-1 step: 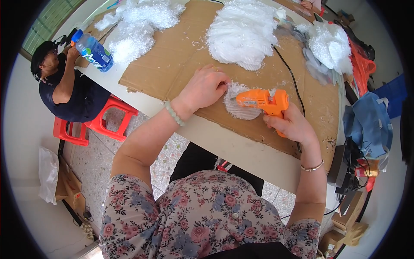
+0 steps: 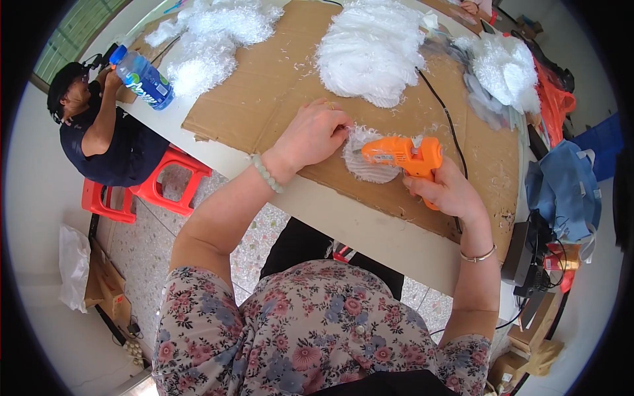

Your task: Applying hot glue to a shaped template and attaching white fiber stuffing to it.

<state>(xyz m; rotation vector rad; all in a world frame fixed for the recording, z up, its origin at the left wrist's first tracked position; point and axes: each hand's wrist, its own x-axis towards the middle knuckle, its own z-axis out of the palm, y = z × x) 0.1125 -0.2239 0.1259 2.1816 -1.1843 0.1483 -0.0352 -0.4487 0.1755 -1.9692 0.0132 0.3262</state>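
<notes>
My right hand [image 2: 449, 188] grips the handle of an orange hot glue gun [image 2: 399, 152], its nozzle toward the left. The nozzle is over a small white piece of fringed, ridged material [image 2: 370, 173] on the cardboard, and partly covers it. At that piece's upper left edge, my left hand [image 2: 317, 132] has thumb and fingers pinched together, seemingly on the white fringe. A large stack of similar fluffy white pieces [image 2: 370, 53] lies beyond both hands.
Brown cardboard [image 2: 264, 86] covers much of the white table [image 2: 370, 224]. A black cable [image 2: 444, 105] crosses it at right. Loose white fluff [image 2: 205, 63] and a blue-capped bottle [image 2: 142, 79] are at left, another white heap [image 2: 505, 72] at right. A person sits left on red stools [image 2: 168, 181].
</notes>
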